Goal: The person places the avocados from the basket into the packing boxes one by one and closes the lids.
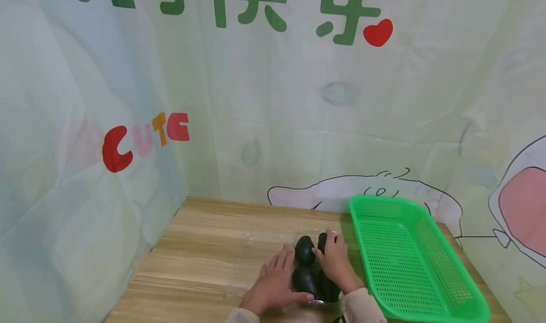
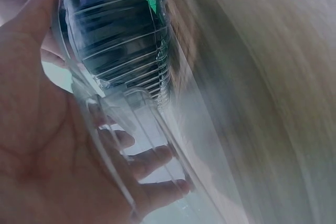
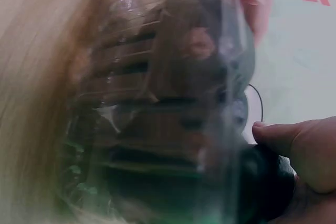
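Several dark, egg-shaped avocados (image 1: 304,280) lie in a clear plastic clamshell box (image 1: 316,301) on the table. Its transparent lid (image 1: 244,261) is folded out flat to the left. My right hand (image 1: 338,262) grips the avocado (image 1: 322,239) at the box's back right corner, thumb on one side and fingers on the other. My left hand (image 1: 275,285) rests at the box's left side, fingers extended and thumb along the front edge. In the left wrist view, fingers (image 2: 152,161) show through the clear plastic.
A green perforated basket (image 1: 396,261) stands on the table right of the box, close to my right forearm. The wooden table (image 1: 187,247) meets a printed cloth backdrop (image 1: 273,124) behind and at the sides.
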A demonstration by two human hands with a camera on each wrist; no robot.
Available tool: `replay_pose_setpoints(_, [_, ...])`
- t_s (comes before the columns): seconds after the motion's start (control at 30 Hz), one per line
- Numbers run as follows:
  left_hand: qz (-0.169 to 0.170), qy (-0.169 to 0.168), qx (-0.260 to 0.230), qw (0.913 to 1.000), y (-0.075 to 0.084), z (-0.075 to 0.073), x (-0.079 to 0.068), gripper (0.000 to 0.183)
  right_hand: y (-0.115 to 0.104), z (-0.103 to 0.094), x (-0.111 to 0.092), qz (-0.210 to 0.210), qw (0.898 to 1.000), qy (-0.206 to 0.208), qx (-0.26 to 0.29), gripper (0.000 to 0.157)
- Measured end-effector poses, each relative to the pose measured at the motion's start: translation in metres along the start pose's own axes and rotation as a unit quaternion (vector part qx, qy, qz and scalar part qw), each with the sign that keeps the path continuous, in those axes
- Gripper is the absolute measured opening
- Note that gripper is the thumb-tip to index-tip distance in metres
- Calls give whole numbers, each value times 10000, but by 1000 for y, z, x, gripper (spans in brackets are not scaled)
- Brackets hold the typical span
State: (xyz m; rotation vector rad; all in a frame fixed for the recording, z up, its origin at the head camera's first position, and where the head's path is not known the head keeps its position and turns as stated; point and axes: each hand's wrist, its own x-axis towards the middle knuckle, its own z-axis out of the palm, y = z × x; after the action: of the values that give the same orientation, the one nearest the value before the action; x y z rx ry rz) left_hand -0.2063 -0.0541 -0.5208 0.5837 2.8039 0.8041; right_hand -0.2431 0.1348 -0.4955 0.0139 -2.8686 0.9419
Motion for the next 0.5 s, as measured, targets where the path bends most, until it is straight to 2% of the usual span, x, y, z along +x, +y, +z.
replay_pose_setpoints(0.23, [33,46,6,10000,0,0,-1,125,2,7,-1,-57,9998,-2,-170,71])
replay_pose_setpoints(0.5, [57,84,0,9999,0,0,-1,125,3,10,-5,-117,9992,-204,-322,66])
